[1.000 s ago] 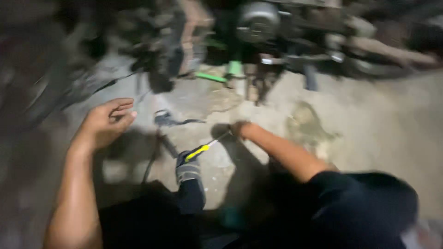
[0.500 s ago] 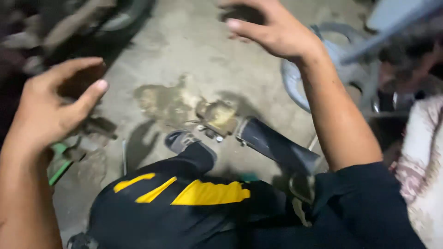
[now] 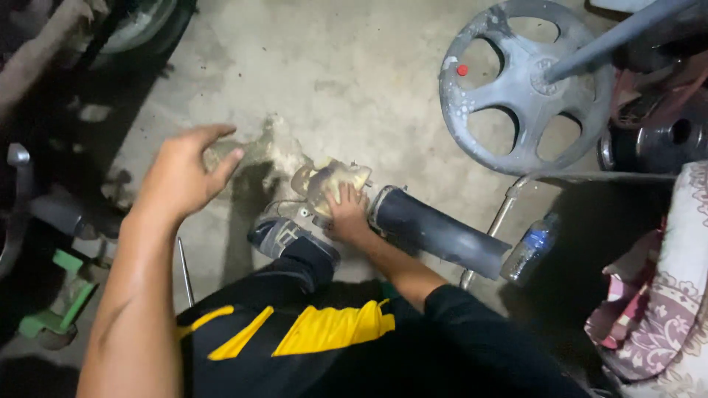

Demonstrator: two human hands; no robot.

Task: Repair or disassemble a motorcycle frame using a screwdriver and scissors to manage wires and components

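Looking down at a concrete floor, we see our right hand resting on a grimy, yellowed metal part near the floor's middle, fingers curled loosely over its lower edge rather than clamped. A black rubber hose lies just beside it. The part looks rigid, fairly heavy and greasy, best gripped around its body. Our left hand hovers open and empty.

The right hand covers part of the tan part, hiding its grip.
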